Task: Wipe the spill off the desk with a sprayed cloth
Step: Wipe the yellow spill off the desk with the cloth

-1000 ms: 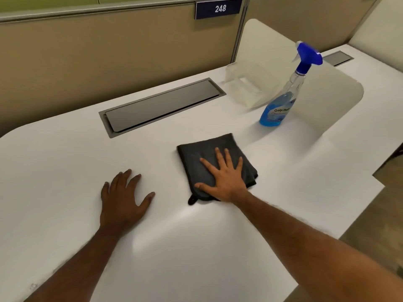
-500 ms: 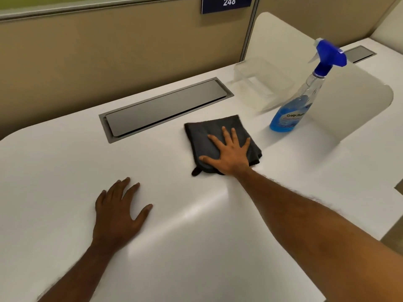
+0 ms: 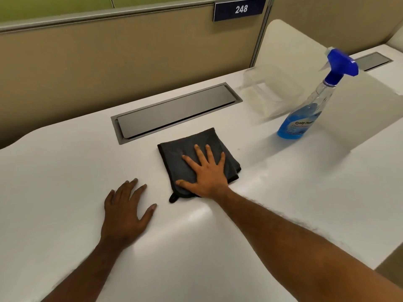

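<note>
dark grey cloth is pressed flat on the white desk by the spread right hand, nothing gripped; the left hand is laid open beside it; the spray bottle is stood well apart.

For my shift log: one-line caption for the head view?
Right hand flat on grey cloth on white desk; left hand braced beside it, spray bottle upright.

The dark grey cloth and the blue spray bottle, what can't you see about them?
- Head view: the desk under the dark grey folded cloth is covered by it and the right hand, so any spill is hidden.
- Head view: the clear spray bottle with blue liquid has a blurred label.
</note>
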The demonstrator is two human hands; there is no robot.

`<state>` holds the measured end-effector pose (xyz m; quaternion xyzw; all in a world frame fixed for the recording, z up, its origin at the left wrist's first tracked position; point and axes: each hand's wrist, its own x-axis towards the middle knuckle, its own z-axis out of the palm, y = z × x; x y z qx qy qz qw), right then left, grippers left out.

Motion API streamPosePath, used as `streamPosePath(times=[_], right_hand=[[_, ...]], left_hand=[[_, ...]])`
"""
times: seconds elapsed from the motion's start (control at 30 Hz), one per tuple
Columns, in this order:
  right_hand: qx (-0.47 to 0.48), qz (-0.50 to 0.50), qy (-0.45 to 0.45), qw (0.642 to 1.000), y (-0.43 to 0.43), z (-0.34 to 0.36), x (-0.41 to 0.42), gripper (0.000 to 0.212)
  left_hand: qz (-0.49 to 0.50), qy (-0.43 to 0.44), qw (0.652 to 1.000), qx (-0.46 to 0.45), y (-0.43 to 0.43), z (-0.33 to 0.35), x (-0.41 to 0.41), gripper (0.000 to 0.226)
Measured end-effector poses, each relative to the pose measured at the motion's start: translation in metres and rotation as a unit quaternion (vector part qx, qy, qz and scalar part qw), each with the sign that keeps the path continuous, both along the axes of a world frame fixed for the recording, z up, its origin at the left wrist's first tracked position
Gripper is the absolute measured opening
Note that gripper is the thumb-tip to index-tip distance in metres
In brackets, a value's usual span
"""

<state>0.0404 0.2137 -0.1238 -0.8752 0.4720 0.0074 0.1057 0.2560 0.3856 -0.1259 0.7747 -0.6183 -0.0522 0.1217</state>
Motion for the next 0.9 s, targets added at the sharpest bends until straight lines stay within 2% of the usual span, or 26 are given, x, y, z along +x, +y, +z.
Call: streamPosePath(times=[0.07,0.27,0.6,0.9], right_hand=[[0.001,0.017,-0.007,1.000,0.016,-0.002,-0.007,0.089],[0.002,-0.028,-0.015,0.999,0.045,0.000,-0.020,0.090],[-0.003,-0.007,-0.031,0.999,0.128,0.000,-0.058,0.086],[0.004,-0.079,-0.024,0.997,0.169,0.003,-0.087,0.086]], left_hand=[[-0.002,-0.002,1.000,0.008,0.000,0.002,-0.001,0.067],[0.008,0.002,0.999,0.048,0.003,0.008,-0.007,0.078],[-0.006,0.011,0.997,0.079,0.034,0.015,-0.027,0.082],[-0.041,0.028,0.994,0.093,0.062,0.015,-0.049,0.080]])
